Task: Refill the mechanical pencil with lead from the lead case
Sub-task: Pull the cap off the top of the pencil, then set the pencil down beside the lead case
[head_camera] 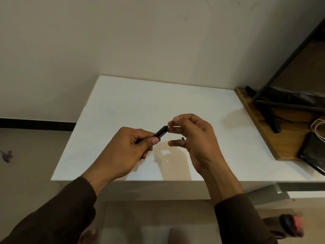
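At the centre of the frame, above a white table (175,106), the left hand (126,148) grips a black mechanical pencil (161,133), its open end pointing at the right hand (191,138), whose thumb and forefinger pinch something too thin to identify, likely a lead; a small dark piece pokes out beside its lower fingers. The lead case is not visible. Feeding the lead in appears underway; next comes careful alignment

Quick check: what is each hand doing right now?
Left hand: closed around the black mechanical pencil.
Right hand: fingertips pinched at the pencil's end; what they hold cannot be told.
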Demonstrator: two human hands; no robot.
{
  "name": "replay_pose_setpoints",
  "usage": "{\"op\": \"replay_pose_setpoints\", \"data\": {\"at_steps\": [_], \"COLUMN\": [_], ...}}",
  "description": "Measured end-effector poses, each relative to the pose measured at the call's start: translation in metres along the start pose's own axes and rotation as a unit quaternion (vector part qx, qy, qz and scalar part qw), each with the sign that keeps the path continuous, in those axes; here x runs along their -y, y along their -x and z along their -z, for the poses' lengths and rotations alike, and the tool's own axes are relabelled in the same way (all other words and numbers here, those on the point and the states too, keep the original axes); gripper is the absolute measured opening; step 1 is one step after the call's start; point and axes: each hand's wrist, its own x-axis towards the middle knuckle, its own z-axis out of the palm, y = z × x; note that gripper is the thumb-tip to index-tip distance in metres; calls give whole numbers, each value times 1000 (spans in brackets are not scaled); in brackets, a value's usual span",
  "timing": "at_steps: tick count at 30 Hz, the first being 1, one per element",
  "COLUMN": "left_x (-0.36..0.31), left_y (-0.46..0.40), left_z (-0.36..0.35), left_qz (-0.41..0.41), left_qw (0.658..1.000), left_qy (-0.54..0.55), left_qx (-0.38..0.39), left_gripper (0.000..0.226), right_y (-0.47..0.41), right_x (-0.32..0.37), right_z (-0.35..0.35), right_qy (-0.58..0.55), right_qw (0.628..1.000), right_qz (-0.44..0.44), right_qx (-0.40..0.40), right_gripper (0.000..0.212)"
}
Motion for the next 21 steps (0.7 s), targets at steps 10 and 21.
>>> {"op": "replay_pose_setpoints", "data": {"at_steps": [10,21], "left_x": [5,2], "left_y": [-2,-2], "left_z": [2,3], "left_qz": [31,69], "left_qw": [995,991], "left_qy": [81,75], "left_qx": [-56,-87], "left_gripper": [14,6], "right_y": [-5,-10], "right_x": [-10,-20], "right_z": [27,29], "right_qy": [417,535], "right_qw": [907,838], "right_qz": [-24,-80], "right_qx": [-45,-65], "right_gripper": [10,21]}}
